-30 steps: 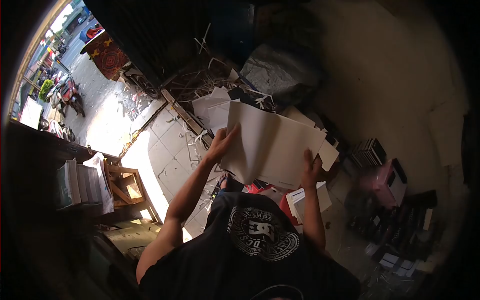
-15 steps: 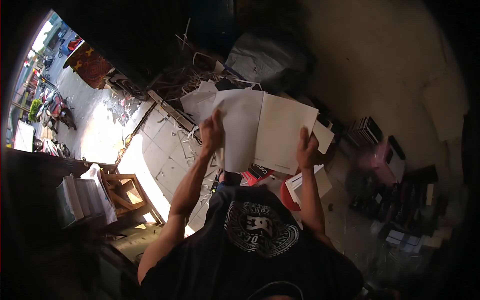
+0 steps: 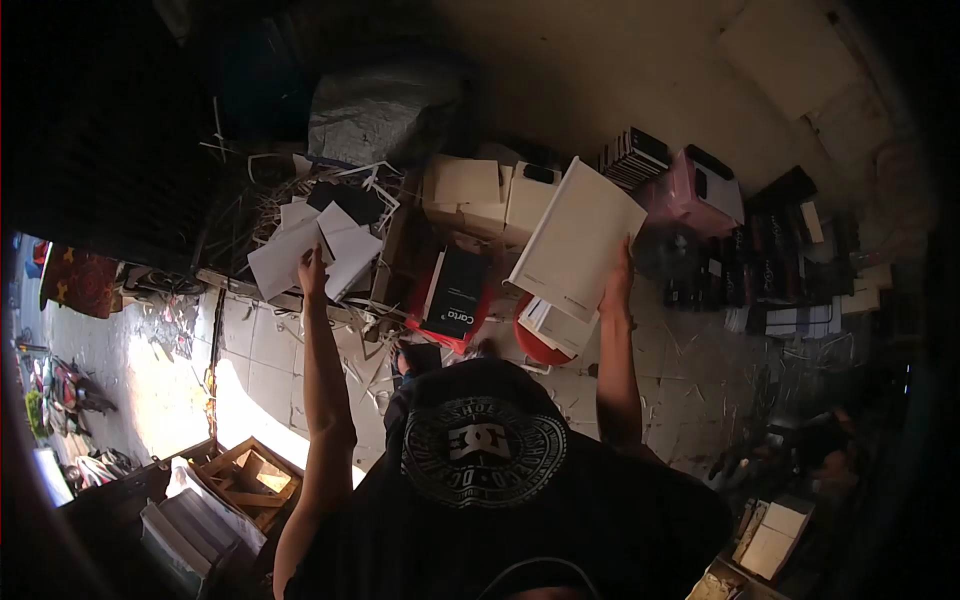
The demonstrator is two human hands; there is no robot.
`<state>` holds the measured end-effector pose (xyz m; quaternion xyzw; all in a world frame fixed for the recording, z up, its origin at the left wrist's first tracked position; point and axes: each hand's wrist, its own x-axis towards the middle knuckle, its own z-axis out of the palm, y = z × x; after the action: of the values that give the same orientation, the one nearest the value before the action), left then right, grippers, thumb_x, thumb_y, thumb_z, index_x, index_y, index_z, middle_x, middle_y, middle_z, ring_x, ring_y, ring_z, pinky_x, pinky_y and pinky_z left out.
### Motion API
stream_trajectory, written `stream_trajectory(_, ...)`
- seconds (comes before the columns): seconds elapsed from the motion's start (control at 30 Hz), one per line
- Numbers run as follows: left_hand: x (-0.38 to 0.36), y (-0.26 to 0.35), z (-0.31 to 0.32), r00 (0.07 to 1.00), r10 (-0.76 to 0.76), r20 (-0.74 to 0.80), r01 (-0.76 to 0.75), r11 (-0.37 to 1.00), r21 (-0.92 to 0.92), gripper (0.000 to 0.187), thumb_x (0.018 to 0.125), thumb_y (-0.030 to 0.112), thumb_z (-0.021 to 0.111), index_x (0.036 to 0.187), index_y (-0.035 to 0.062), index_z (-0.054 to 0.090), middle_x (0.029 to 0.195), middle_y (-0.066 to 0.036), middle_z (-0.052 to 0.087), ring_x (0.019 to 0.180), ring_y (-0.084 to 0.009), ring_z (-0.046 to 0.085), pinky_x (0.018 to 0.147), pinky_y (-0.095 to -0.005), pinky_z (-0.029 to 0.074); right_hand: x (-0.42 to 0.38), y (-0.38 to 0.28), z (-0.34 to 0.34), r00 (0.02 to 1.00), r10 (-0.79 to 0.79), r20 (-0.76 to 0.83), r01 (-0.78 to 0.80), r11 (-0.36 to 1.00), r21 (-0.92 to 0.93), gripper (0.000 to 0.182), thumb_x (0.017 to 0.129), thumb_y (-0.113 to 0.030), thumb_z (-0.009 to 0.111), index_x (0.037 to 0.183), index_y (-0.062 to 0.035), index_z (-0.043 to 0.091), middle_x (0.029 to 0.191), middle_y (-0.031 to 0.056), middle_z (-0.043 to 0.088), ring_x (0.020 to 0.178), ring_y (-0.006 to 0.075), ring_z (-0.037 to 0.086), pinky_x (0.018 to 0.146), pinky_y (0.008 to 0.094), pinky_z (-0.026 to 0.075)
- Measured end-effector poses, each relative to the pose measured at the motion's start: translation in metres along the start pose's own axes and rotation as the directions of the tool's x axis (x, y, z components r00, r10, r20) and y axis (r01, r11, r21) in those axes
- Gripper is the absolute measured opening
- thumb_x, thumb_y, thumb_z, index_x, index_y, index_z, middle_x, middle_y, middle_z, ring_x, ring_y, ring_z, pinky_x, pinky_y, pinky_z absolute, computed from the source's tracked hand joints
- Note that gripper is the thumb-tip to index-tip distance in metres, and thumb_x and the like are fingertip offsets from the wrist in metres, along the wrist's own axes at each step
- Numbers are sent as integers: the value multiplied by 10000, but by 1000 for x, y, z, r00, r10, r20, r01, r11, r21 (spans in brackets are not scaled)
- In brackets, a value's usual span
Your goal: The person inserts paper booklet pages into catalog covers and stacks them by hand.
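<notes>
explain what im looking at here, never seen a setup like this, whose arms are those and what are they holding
There's no machine: these are a person's bare arms, seen by a camera worn on their head, looking forward and down. The right hand holds a large pale sheet. The left hand is at some loose white papers; whether it grips one is unclear. Beyond the feet, a black book marked "Carta" lies above the tiled floor.

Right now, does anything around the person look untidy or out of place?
Yes. Near the left hand, white sheets lie at uneven angles beside tangled pale strips, not neatly stacked. Thin scraps also litter the tiled floor, which looks messy. I see no clear damage.
</notes>
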<state>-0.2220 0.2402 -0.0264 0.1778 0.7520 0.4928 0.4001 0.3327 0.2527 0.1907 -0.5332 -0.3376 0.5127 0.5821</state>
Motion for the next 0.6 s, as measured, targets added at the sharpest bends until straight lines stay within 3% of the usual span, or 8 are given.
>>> stream_trajectory(0.03,-56,41,30,971,80,226,-69,996,-58,683,864,522,602,1293,2,489,1204,-171,582,1078,-270,580,849,-363,470,-1,3,-9,995,-50,-85,46,998,-49,660,969,-520,418,1293,54,455,1213,139,537,1079,216,527,918,337,421)
stream_trajectory(0.1,-100,44,73,884,92,458,-88,996,-30,576,907,490,559,1241,20,545,1096,-117,644,999,-241,618,803,-336,480,7,16,-34,960,-146,-240,107,980,-169,624,970,-505,433,1219,61,519,1084,134,614,960,203,589,829,343,472)
stream_trajectory(0.2,-122,-34,100,740,64,669,-295,926,237,477,928,422,554,1185,22,587,943,-129,670,873,-223,651,724,-340,493,18,24,-108,974,-189,-129,-1,559,-829,543,959,-467,490,1055,52,615,849,149,672,760,241,653,682,377,502)
stream_trajectory(0.3,-146,-133,74,565,247,787,-679,681,274,386,931,343,576,1097,-3,621,751,-127,649,684,-212,640,601,-367,486,13,44,-137,858,-514,8,225,361,-905,483,938,-431,549,936,40,652,712,177,657,654,313,662,612,407,496)
stream_trajectory(0.33,-166,-146,53,630,-106,769,-545,645,536,346,924,320,589,1027,-6,637,725,-133,648,644,-239,633,578,-370,480,9,40,-146,891,-445,-91,146,471,-870,440,925,-407,576,966,25,650,778,206,665,723,361,666,643,414,498)
stream_trajectory(0.4,-191,-165,22,659,-418,625,-381,531,757,307,915,292,603,943,-10,654,702,-146,650,601,-274,626,553,-377,474,5,47,-174,917,-309,-251,48,713,-700,410,912,-369,615,1022,25,638,846,140,675,784,264,656,714,360,494)
stream_trajectory(0.53,-224,-167,-34,740,-351,573,-267,629,730,283,907,268,608,881,-9,662,716,-176,659,587,-306,626,547,-389,474,2,95,-189,913,-103,-396,-48,934,-354,436,869,-343,686,1098,20,613,957,79,648,870,177,606,777,309,475)
stream_trajectory(0.6,-234,-173,-40,822,-226,522,-302,604,737,352,906,326,594,849,-15,666,707,-161,665,598,-277,638,543,-381,480,20,163,-210,932,-32,-360,-144,881,-451,547,792,-375,755,1120,27,582,1071,148,637,996,227,611,827,339,484)
